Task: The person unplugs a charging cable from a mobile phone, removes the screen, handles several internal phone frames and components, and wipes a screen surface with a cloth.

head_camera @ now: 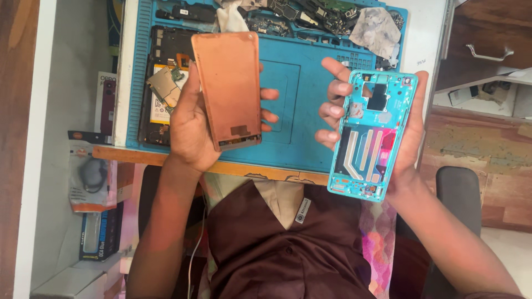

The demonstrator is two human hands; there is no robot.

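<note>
Clear blister pack with orange card (88, 180) lower left, dark flat box (100, 232) beneath it

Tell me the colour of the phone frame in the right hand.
Turquoise blue phone frame, clearest in the head view.

My left hand (191, 124) is raised in front of me with the forearm coming up from the lower left, the wrist straight and the back of the hand towards me; its fingers are curled around what it holds, their tips showing past the far edge and the thumb pressed along the near one. My right hand (407, 133) is up at much the same height, well apart from the left, palm cupped towards me, fingers (332, 111) bent in around one side.
</note>
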